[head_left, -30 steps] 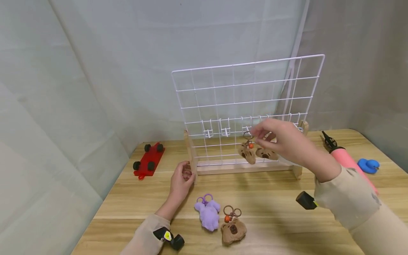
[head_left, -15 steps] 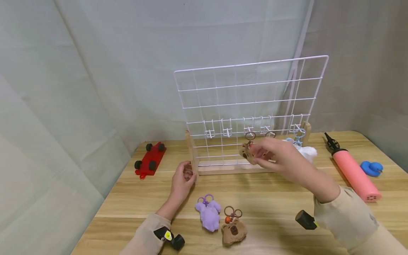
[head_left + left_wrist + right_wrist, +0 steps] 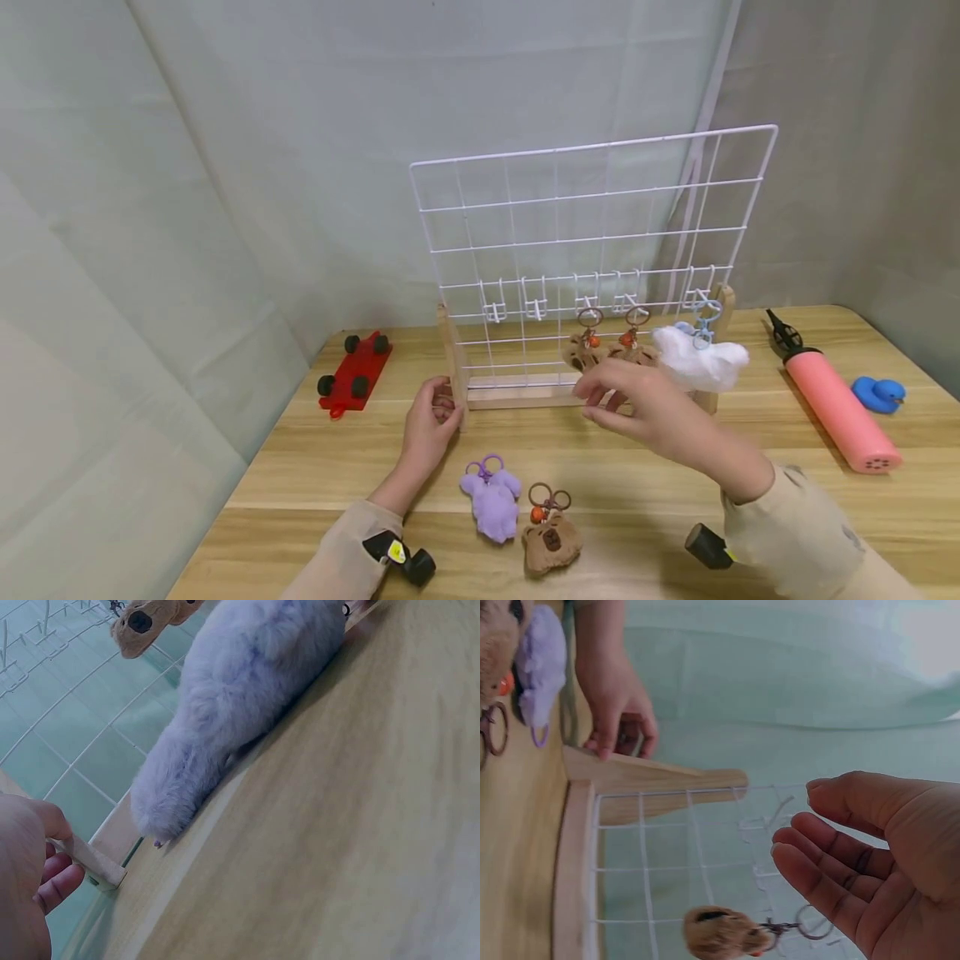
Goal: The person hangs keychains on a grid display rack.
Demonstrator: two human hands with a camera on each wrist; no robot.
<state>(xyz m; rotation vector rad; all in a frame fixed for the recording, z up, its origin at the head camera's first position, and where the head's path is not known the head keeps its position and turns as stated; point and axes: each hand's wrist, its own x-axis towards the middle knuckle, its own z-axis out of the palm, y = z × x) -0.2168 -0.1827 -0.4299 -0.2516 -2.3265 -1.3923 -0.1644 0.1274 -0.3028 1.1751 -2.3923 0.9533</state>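
My left hand [image 3: 429, 427] pinches the foot of the rack's left wooden upright [image 3: 452, 358] between thumb and fingers. The rack's white wire grid [image 3: 592, 147] carries a row of white hooks. Two brown plush bear keychains [image 3: 633, 353] and a white plush keychain [image 3: 701, 360] hang from hooks on the right half. Just below and in front of the brown pair is my right hand [image 3: 648, 410], fingers loosely bent with nothing in them, as the right wrist view also shows. A purple plush keychain [image 3: 493, 505] and a brown bear keychain [image 3: 552, 543] lie on the table.
At the left lies a red toy car chassis [image 3: 356, 373] with black wheels. To the right are a pink hand pump [image 3: 836, 408] with a black nozzle and a blue toy duck [image 3: 879, 393]. Pale curtains [image 3: 285, 125] hang behind and beside the wooden table [image 3: 300, 500].
My right hand has left the hooks, passed over the hanging brown bears and come down toward the table. The bear keychains now hang free. My left hand stays at the upright.
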